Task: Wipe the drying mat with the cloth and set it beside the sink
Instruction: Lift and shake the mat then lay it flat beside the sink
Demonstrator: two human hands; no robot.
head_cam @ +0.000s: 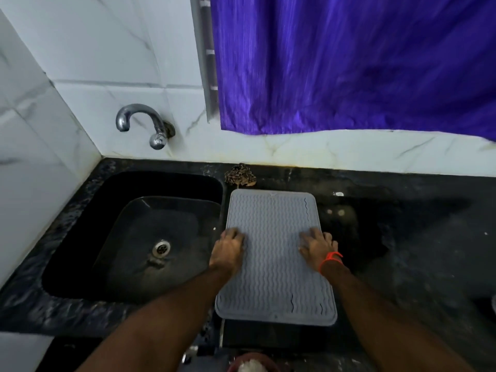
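Both hands, left hand (228, 249) and right hand (316, 245), were pressed with loosely curled fingers on the mat's (273, 264) long edges, its long axis running straight ahead between them beside the sink (80, 237).

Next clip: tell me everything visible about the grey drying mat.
The drying mat is a grey rounded rectangle, rubbery-looking, with wavy ridges and a raised rim. It lies flat on the dark counter directly right of the sink. The left hand and right hand press on its long edges.
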